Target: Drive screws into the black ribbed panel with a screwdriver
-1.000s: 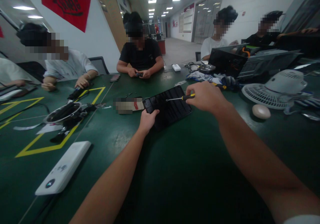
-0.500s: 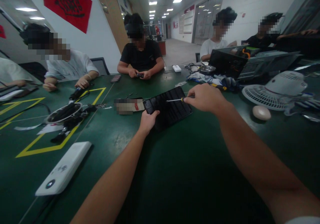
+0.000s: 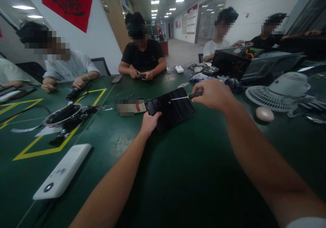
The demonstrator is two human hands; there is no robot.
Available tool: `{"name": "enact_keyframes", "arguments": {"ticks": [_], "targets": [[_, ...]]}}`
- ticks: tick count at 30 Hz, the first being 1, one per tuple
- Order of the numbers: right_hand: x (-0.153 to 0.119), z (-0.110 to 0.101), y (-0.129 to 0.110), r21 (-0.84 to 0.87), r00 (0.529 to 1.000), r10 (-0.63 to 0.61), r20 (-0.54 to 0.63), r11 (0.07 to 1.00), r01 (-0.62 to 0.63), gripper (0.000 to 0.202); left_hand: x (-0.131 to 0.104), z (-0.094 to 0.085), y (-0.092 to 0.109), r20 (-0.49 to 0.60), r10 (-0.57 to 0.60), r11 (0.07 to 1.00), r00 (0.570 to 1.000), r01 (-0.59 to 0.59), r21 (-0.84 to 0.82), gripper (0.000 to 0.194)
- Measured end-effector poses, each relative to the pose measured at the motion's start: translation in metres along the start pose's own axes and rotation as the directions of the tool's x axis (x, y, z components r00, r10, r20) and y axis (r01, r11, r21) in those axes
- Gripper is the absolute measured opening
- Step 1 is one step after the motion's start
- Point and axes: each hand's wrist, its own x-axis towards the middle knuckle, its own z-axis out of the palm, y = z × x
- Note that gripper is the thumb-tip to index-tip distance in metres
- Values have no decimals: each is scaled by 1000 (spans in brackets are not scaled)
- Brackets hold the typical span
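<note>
A flat black rectangular panel (image 3: 175,110) is tilted in front of me over the green table. My left hand (image 3: 150,121) grips its left lower edge, thumb on top. In my right hand (image 3: 211,93) is a screwdriver (image 3: 192,95) with a dark and yellow handle, its thin shaft pointing left over the panel. The tip is near a small pale round spot on the panel; whether they touch I cannot tell. Beside the panel's left end lies a beige and red box (image 3: 129,107).
A white power bank (image 3: 62,172) lies at the near left on the green table (image 3: 178,187). Behind it are a metal ring (image 3: 63,114) and black tools. A white fan (image 3: 277,92) and a pale oval object (image 3: 265,114) sit right. Several people sit around the table.
My right hand has shifted its hold, and more of the screwdriver's handle now shows. The shaft's tip has moved slightly, and the pale spot on the panel shows beside it.
</note>
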Motion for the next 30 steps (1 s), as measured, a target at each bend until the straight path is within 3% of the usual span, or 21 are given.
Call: {"name": "enact_keyframes", "arguments": {"ticks": [30], "targets": [[0,15,-4,-89,995,-79,-59,993,74,27,2,0,-4,3,27,1000,1000,-27,2,34]]}}
